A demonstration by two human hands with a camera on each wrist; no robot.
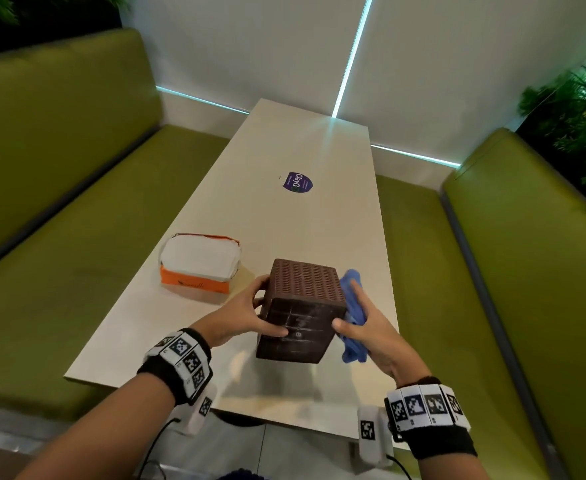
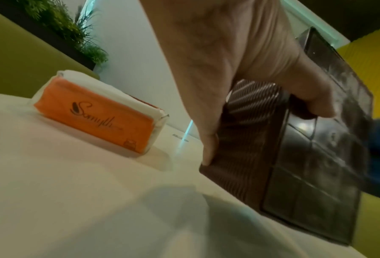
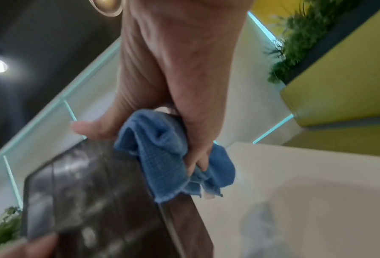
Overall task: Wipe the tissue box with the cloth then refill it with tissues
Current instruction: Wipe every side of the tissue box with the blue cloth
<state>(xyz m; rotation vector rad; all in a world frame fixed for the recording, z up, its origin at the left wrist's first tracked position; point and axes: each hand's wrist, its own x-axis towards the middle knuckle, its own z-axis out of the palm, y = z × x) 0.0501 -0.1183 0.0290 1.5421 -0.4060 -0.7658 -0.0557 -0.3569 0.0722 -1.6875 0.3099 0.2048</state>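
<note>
Orange plastic pack of white tissues (image 1: pixel 200 263) lies left on pale counter (image 1: pixel 319 220), ready for refill. Left hand (image 1: pixel 241 315) grips brown woven-texture tissue box (image 1: pixel 302 311) near centre, tilted with dusty base toward person, likely steadying it. Right hand (image 1: pixel 371 327) presses bunched blue cloth (image 1: pixel 354 317) against box's right side, fingers curled round cloth.

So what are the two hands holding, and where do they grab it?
The left hand grips the brown tissue box by its left side, thumb on the near face. The right hand holds the bunched blue cloth against the box's right side.
</note>
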